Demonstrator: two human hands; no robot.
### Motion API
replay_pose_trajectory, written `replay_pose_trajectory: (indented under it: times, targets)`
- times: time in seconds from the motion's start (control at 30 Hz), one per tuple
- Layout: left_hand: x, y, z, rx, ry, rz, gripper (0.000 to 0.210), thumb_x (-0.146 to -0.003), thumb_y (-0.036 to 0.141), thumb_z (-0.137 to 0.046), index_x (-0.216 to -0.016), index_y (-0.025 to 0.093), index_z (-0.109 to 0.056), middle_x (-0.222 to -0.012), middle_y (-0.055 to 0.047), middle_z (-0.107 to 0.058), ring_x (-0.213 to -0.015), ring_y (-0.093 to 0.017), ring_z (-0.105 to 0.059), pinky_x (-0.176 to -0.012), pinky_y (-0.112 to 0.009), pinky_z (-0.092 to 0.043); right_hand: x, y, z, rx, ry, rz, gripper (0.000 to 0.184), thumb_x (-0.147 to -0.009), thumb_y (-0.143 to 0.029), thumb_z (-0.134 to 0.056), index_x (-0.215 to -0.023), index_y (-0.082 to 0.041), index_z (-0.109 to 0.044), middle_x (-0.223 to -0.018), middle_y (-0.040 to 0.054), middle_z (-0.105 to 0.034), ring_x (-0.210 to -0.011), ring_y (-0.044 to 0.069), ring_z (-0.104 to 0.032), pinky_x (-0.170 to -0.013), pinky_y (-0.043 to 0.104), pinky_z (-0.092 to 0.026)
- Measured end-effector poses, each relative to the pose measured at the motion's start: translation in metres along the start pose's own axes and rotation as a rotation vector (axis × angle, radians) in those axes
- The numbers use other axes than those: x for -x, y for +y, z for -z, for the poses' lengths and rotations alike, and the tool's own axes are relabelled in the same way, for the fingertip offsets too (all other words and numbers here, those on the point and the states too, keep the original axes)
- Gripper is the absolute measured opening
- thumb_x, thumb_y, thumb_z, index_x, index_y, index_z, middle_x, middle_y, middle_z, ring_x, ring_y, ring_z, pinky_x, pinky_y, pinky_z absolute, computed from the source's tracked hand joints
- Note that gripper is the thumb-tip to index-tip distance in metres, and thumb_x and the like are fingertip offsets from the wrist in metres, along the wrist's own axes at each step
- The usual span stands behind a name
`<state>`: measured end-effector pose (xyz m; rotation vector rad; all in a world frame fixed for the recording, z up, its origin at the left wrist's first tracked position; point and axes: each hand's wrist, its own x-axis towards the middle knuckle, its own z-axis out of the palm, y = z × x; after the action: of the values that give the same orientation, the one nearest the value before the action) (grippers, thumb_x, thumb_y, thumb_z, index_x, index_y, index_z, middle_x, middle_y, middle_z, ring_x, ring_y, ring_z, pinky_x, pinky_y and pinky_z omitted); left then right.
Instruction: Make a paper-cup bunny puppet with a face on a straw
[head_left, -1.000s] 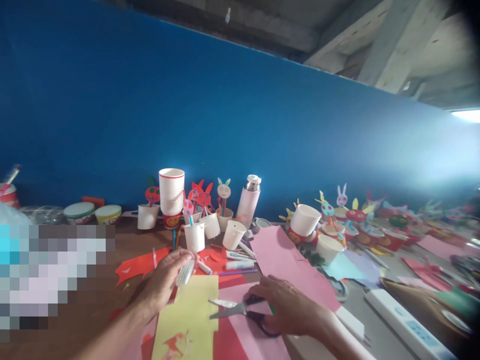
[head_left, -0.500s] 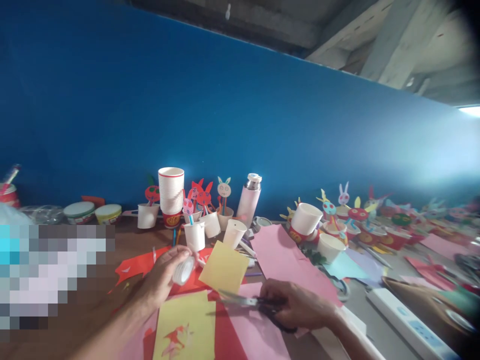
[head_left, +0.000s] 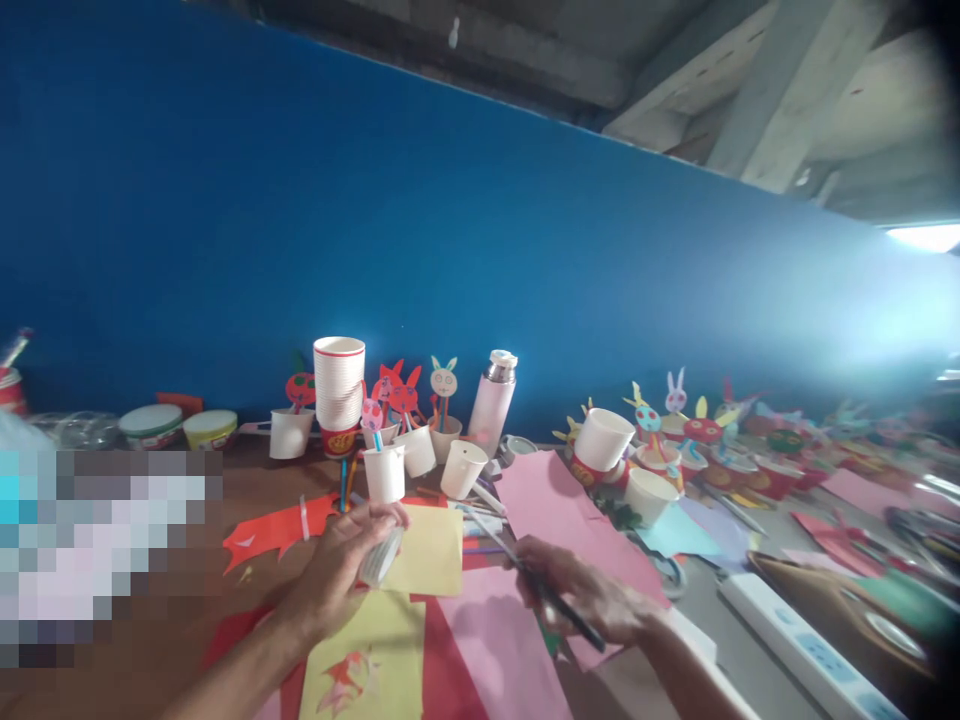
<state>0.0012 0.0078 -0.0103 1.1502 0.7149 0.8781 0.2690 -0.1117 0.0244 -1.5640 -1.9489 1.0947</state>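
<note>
My left hand (head_left: 349, 555) is closed around a whitish round roll of tape (head_left: 381, 557). A yellow paper square (head_left: 427, 550) extends from behind the roll and looks pinched by the same fingers. My right hand (head_left: 574, 585) grips a pair of scissors (head_left: 551, 600) with dark handles, seen edge-on, the blades pointing up and left close to the square's right edge. Beneath lie a larger yellow sheet (head_left: 397, 660) with red-orange scraps on it, and a pink sheet (head_left: 502, 640). Left of my left hand is a red paper cutout (head_left: 274, 530).
Behind my hands stand white paper cups (head_left: 386, 475) with paper rabbit faces, a tall cup stack (head_left: 339, 385) and a pink thermos (head_left: 493, 405). A white power strip (head_left: 810, 650) lies at right, near a brown bag (head_left: 840, 610). A blue wall (head_left: 450, 220) rises behind the table.
The yellow square has turned upright and shifted left, away from the scissors. The scissors have rotated edge-on, their blades swinging upward. My left hand has moved slightly right with the roll.
</note>
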Motion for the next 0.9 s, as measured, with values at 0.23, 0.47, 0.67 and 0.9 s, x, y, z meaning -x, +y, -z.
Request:
replay_pose_trajectory:
  times: [0.23,0.47,0.67,0.9]
  targets:
    - [0.01,0.002,-0.019,0.026,0.065,0.044,0.019,-0.071,0.034,-0.066,-0.074,0.015,-0.064,-0.071,-0.001,-0.06,-0.061,-0.011,-0.054,-0.057,-0.021,-0.038,-0.016,-0.004,-0.033,-0.192,-0.028,0.114,0.036,-0.067,-0.014,-0.056,-0.102,-0.019,-0.054,-0.073,-0.002,-0.057,-0.063,0.011,-0.05,-0.058,0.022,-0.04]
    - [0.015,0.001,-0.025,-0.01,0.034,0.087,0.018,-0.072,0.032,-0.063,-0.075,0.014,-0.063,-0.067,-0.001,-0.06,-0.059,-0.013,-0.054,-0.055,-0.023,-0.038,-0.019,-0.01,-0.04,-0.07,0.065,0.086,0.041,-0.061,-0.006,-0.057,-0.099,-0.021,-0.058,-0.068,-0.0054,-0.056,-0.06,0.009,-0.048,-0.057,0.02,-0.037]
    - [0.019,0.0,-0.031,-0.033,0.033,0.147,0.014,-0.07,0.028,-0.064,-0.07,0.014,-0.062,-0.06,0.002,-0.058,-0.055,-0.01,-0.05,-0.054,-0.022,-0.036,-0.018,-0.01,-0.045,-0.009,0.105,0.128,0.044,-0.061,-0.009,-0.061,-0.102,-0.022,-0.058,-0.07,-0.0055,-0.059,-0.063,0.01,-0.051,-0.06,0.021,-0.037]
    - [0.02,0.0,-0.034,-0.008,0.024,0.187,0.013,-0.066,0.027,-0.065,-0.068,0.014,-0.064,-0.061,0.001,-0.06,-0.056,-0.011,-0.052,-0.055,-0.022,-0.038,-0.018,-0.013,-0.045,0.0,0.132,0.08,0.043,-0.059,-0.013,-0.07,-0.1,-0.022,-0.06,-0.07,-0.0059,-0.059,-0.064,0.01,-0.052,-0.061,0.02,-0.038]
